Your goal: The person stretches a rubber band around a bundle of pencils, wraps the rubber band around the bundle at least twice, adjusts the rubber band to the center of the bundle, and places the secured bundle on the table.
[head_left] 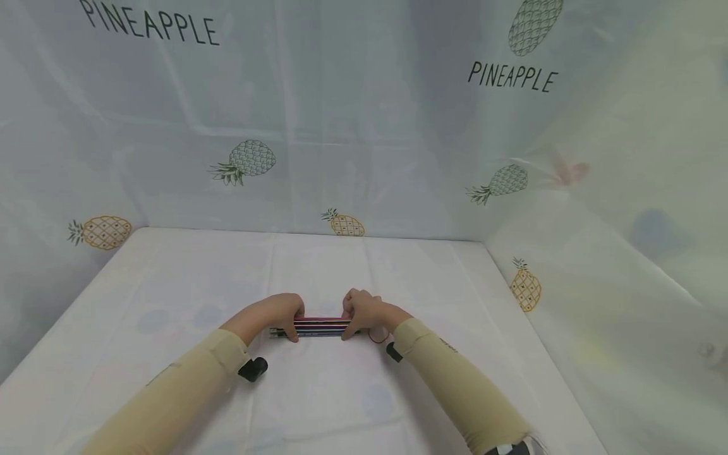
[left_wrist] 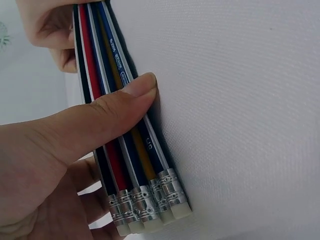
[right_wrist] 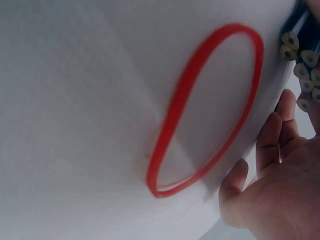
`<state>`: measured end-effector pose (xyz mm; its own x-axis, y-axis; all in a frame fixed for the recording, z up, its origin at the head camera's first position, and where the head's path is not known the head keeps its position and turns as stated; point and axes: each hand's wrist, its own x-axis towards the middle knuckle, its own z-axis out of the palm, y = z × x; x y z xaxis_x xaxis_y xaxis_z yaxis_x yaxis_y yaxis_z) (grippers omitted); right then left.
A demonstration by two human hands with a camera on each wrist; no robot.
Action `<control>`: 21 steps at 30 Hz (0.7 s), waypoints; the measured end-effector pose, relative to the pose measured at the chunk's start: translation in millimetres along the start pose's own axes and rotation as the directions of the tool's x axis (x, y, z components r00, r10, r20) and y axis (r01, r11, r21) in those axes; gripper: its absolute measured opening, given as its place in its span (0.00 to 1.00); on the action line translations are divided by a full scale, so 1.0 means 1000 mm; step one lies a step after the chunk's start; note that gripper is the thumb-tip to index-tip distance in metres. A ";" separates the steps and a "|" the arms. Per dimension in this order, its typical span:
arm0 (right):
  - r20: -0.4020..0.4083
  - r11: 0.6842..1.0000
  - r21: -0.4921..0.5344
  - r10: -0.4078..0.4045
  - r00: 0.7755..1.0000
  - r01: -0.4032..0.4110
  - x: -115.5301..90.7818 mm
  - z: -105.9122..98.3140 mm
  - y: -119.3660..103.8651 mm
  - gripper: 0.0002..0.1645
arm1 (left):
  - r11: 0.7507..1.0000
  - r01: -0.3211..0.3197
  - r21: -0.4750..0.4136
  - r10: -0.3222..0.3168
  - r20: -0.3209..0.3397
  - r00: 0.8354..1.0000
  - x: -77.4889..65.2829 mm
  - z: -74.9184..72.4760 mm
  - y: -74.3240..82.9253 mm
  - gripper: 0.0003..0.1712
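Pencils (head_left: 322, 327), band (right_wrist: 179, 99) near, table edges (head_left: 409, 239) well apart

Arms (head_left: 176, 395) reach forward — left hand (head_left: 280, 310) and right hand (head_left: 366, 309) near each other, fingers bent.

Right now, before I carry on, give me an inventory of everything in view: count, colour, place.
Pencils: several, total partly hidden; dark blue, red, ochre; bundled between the hands.
Band: one, red, on the table beside the pencils' eraserless ends.
Table: one, white-covered, under everything.
Sheeting: count unclear, pale, behind and beside the table.
Pineapple prints: six clear in the head view, three green-grey, three yellow, on the sheeting.
Wrist devices: two, black, one per wrist.
Sleeves: two, beige, on the forearms.
Left hand: one, bare, gripping near the erasers.
Right hand: one, bare, gripping the opposite end.
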<state>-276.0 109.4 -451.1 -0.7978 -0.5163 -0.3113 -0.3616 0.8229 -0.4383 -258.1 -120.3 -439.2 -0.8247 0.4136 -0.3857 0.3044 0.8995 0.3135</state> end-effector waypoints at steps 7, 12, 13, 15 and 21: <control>-0.009 1.000 -0.004 0.014 1.000 -0.014 0.000 0.001 -0.002 0.25 | 1.000 0.011 -0.012 -0.011 0.015 1.000 -0.001 0.000 -0.001 0.20; -0.015 1.000 -0.006 0.010 1.000 -0.010 -0.003 0.000 -0.002 0.25 | 1.000 -0.004 -0.025 0.004 0.007 1.000 -0.003 0.002 -0.003 0.20; -0.015 1.000 -0.002 0.009 1.000 -0.009 -0.004 0.000 -0.002 0.25 | 1.000 -0.009 -0.029 0.010 0.011 1.000 -0.003 0.003 -0.004 0.20; -0.004 0.999 0.036 0.008 1.000 -0.008 -0.007 -0.002 -0.003 0.23 | 0.999 -0.021 -0.039 0.021 0.015 1.000 -0.005 0.004 -0.004 0.20; 0.035 0.987 0.147 -0.064 0.997 0.058 -0.018 -0.009 -0.002 0.14 | 0.992 -0.100 -0.078 0.101 0.001 0.995 -0.017 -0.002 0.001 0.19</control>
<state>-265.2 119.4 -436.7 -0.7554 -0.5761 -0.3122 -0.3328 0.7478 -0.5745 -245.2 -127.1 -430.6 -0.7893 0.5023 -0.3531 0.3477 0.8397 0.4172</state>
